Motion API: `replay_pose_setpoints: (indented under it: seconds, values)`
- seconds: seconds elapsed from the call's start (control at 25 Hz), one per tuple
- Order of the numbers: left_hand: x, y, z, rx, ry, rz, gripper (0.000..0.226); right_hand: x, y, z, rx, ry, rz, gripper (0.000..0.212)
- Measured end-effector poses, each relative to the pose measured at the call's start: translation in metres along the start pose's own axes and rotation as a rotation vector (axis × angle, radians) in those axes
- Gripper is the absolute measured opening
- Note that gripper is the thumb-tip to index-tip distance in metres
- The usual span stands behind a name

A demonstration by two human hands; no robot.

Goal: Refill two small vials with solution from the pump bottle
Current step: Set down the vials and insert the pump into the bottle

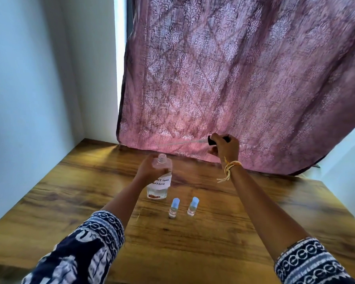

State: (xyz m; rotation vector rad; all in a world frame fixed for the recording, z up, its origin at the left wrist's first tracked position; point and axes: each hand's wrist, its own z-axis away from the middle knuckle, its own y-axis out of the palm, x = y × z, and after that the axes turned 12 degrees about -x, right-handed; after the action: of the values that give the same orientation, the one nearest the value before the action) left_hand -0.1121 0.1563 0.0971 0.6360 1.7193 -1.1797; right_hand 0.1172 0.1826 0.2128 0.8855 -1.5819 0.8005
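Note:
A clear bottle with a handwritten white label stands on the wooden table, its neck open. My left hand grips the bottle's shoulder. My right hand is raised to the right of the bottle and holds the black pump head, whose thin clear dip tube points left, out of the bottle. Two small vials with pale blue caps, one on the left and one on the right, stand upright side by side in front of the bottle, both capped.
A pink patterned curtain hangs behind the table and touches its back edge. A pale wall runs along the left side. The table's right edge falls off near my right forearm.

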Motion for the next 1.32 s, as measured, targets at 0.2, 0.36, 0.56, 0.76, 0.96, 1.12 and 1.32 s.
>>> replay_pose_setpoints:
  seconds: [0.2,0.36,0.56,0.76,0.96,1.12,1.32]
  values:
    - [-0.006,-0.002,0.002,0.012,0.008,-0.047,0.073,0.016,-0.016,0.006,0.035,0.018,-0.02,0.015]
    - [-0.008,-0.002,0.004,0.016,-0.007,-0.049,0.076,0.02,-0.028,0.011,0.053,0.001,-0.018,0.015]
    - [-0.01,-0.001,0.006,-0.003,-0.01,-0.079,0.077,0.024,-0.032,0.013,0.042,-0.02,-0.056,0.014]
    - [-0.009,0.0,0.006,-0.008,-0.013,-0.099,0.079,0.027,-0.031,0.015,0.092,-0.061,-0.007,0.014]
    - [-0.008,0.001,0.005,-0.024,-0.016,-0.091,0.076,0.034,-0.02,0.019,0.135,-0.152,0.097,0.014]
    - [-0.009,0.002,0.005,-0.028,-0.027,-0.09,0.079,0.049,-0.01,0.018,0.189,-0.266,0.171,0.018]
    - [-0.007,0.003,0.007,-0.043,-0.003,-0.094,0.078,0.07,0.01,0.016,0.293,-0.38,0.315,0.024]
